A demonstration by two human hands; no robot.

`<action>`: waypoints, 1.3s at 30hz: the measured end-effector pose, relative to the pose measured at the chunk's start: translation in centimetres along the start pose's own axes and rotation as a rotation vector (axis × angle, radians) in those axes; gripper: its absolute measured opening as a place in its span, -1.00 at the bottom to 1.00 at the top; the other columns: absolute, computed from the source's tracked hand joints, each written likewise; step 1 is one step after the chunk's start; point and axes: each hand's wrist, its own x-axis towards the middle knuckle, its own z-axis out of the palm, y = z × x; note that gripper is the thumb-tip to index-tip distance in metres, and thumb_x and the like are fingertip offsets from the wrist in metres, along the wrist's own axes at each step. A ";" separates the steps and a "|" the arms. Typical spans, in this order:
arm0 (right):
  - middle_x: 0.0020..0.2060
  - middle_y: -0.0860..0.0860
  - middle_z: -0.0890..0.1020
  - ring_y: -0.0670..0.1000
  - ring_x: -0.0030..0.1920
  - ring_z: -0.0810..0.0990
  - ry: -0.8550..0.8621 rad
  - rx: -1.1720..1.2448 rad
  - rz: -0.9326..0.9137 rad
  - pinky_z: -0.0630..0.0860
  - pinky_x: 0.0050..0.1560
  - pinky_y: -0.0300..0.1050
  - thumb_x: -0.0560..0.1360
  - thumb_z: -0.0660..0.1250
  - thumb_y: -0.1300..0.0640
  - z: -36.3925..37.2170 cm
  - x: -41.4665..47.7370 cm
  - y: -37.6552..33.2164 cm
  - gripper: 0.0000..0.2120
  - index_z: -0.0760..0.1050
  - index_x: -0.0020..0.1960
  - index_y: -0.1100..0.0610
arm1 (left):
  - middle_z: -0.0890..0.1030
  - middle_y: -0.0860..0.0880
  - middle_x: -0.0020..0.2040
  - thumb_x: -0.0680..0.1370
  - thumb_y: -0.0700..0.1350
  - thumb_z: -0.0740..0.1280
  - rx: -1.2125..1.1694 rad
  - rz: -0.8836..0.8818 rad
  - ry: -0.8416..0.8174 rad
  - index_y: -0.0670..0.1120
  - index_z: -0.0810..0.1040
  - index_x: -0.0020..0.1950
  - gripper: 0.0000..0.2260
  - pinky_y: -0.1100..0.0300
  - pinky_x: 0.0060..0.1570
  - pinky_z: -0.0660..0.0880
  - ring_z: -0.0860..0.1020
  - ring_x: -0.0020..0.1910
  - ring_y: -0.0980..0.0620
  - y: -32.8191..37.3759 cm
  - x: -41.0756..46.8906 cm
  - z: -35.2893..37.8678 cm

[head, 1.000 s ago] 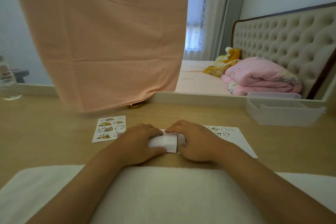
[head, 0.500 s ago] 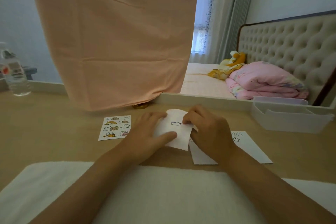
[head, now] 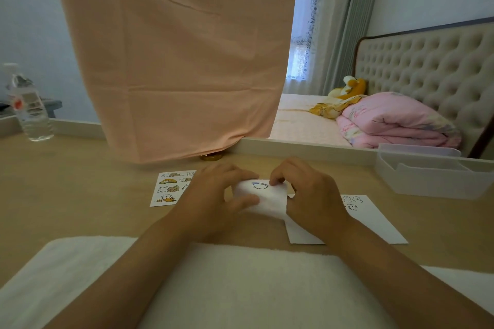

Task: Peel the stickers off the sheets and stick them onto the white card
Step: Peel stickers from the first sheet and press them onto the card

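**Sticker sheet [head: 267, 199] lifted at table centre, both hands on it**

I am watching my left hand [head: 213, 200] gripping the thin sheet along its 9 o'clock edge. My right hand [head: 312, 195] is pinching the 12 o'clock edge with curled fingertips, just beside the sticker [head: 259, 185]. I am judging it featherlight, floppy and easily creased, so teasing up the sticker's rim is looking safest. The white card [head: 374, 222] is lying at 4 o'clock, partly covered by my right wrist. A second sheet [head: 171, 188] is lying at 9 and a plastic tray [head: 433, 179] at 2.
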 end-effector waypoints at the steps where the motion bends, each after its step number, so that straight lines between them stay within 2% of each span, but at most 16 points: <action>1: -0.10 -0.15 0.57 -0.20 -0.29 0.31 -0.048 -0.018 0.002 0.20 -0.33 -0.42 0.31 0.48 0.33 -0.2 0.2 0.0 -0.69 0.58 -0.05 0.01 | 0.56 0.27 0.08 0.46 0.30 0.27 0.029 -0.001 0.003 0.23 0.58 0.22 -0.62 0.12 0.22 0.35 0.44 0.13 0.24 -0.1 0.1 -0.1; 3: 0.03 -0.19 0.57 -0.16 -0.26 0.36 -0.156 -0.014 0.026 0.26 -0.30 -0.38 0.35 0.32 0.28 -0.8 0.6 0.3 -0.62 0.58 0.09 -0.06 | 0.58 0.24 0.04 0.48 0.32 0.19 0.116 -0.003 -0.007 0.22 0.60 0.18 -0.61 0.09 0.22 0.32 0.47 0.10 0.17 -0.4 0.1 -0.3; 5: 0.08 -0.24 0.56 -0.12 -0.24 0.42 -0.210 0.056 0.071 0.34 -0.26 -0.31 0.30 0.19 0.25 -1.2 0.6 0.4 -0.50 0.58 0.16 -0.09 | 0.61 0.20 0.01 0.49 0.33 0.11 0.197 0.009 -0.033 0.20 0.61 0.17 -0.57 0.14 0.19 0.26 0.49 0.09 0.11 -0.5 0.1 -0.6; 8: 0.05 -0.26 0.61 -0.19 -0.17 0.49 -0.212 0.122 0.080 0.40 -0.16 -0.34 0.41 0.32 0.09 -1.3 0.7 -0.2 -0.65 0.61 0.18 -0.11 | 0.65 0.16 -0.05 0.51 0.31 0.09 0.255 0.053 -0.036 0.17 0.63 0.15 -0.56 0.15 0.10 0.24 0.53 0.00 0.05 -0.4 0.2 -0.8; 11: -0.05 -0.22 0.67 -0.27 -0.12 0.51 -0.168 0.114 0.006 0.40 -0.14 -0.37 0.47 0.45 -0.08 -0.6 0.7 -0.6 -0.78 0.67 0.09 -0.08 | 0.65 0.16 -0.09 0.52 0.32 0.07 0.259 0.076 -0.030 0.17 0.64 0.11 -0.56 0.14 0.06 0.25 0.53 -0.06 0.06 -0.1 0.4 -0.7; 14: -0.11 -0.21 0.69 -0.27 -0.17 0.50 -0.081 0.126 0.012 0.40 -0.19 -0.38 0.48 0.47 -0.07 0.0 0.5 -0.6 -0.84 0.69 0.03 -0.07 | 0.63 0.15 -0.04 0.53 0.32 0.08 0.247 0.090 -0.017 0.17 0.65 0.10 -0.57 0.14 0.05 0.25 0.53 -0.03 0.05 0.0 0.3 -0.5; 18: -0.13 -0.19 0.70 -0.23 -0.18 0.55 -0.044 0.120 0.023 0.49 -0.23 -0.30 0.50 0.44 -0.08 0.3 0.3 -0.6 -0.83 0.71 0.02 -0.04 | 0.60 0.18 0.07 0.51 0.30 0.21 0.185 0.075 0.119 0.15 0.64 0.11 -0.64 0.12 0.06 0.35 0.49 0.05 0.11 0.4 0.2 -0.2; 22: -0.15 -0.19 0.69 -0.25 -0.20 0.53 -0.039 0.135 0.039 0.42 -0.23 -0.37 0.50 0.46 -0.03 0.1 0.4 -0.6 -0.89 0.72 -0.02 -0.05 | 0.59 0.26 -0.17 0.54 0.26 0.23 0.122 0.105 0.115 0.16 0.67 -0.04 -0.71 0.16 -0.07 0.36 0.44 -0.16 0.24 0.3 0.5 -0.1; 24: -0.15 -0.21 0.68 -0.29 -0.23 0.50 -0.049 0.134 0.046 0.36 -0.24 -0.40 0.49 0.46 -0.04 -0.1 0.5 -0.9 -0.89 0.71 -0.04 -0.06 | 0.55 0.27 -0.22 0.55 0.23 0.22 0.119 0.118 0.125 0.13 0.68 -0.07 -0.71 0.18 -0.12 0.34 0.43 -0.19 0.22 0.2 0.6 -0.1; 28: -0.11 -0.21 0.67 -0.41 -0.23 0.45 -0.038 0.126 0.050 0.29 -0.25 -0.49 0.46 0.51 -0.02 -0.2 0.7 -1.4 -0.87 0.70 -0.02 -0.03 | 0.63 0.20 -0.20 0.56 0.19 0.21 0.161 0.152 0.117 0.12 0.68 -0.06 -0.72 0.12 -0.14 0.39 0.48 -0.19 0.12 -0.1 0.6 -0.2; 32: -0.18 -0.21 0.67 -0.36 -0.24 0.48 -0.077 0.123 0.071 0.28 -0.27 -0.48 0.47 0.50 0.04 -0.4 0.9 -1.4 -0.98 0.71 -0.10 -0.05 | 0.63 0.19 -0.17 0.58 0.15 0.23 0.179 0.171 0.117 0.10 0.68 -0.04 -0.75 0.13 -0.13 0.37 0.48 -0.17 0.11 -0.2 0.6 -0.2; 39: -0.21 -0.25 0.67 -0.28 -0.22 0.55 -0.172 0.191 0.159 0.34 -0.21 -0.42 0.46 0.47 0.07 -0.6 1.1 -1.7 -0.94 0.70 -0.13 -0.08 | 0.63 0.19 -0.09 0.59 0.13 0.20 0.202 0.195 0.078 0.10 0.65 0.00 -0.75 0.18 -0.09 0.29 0.49 -0.10 0.09 0.1 0.6 -0.3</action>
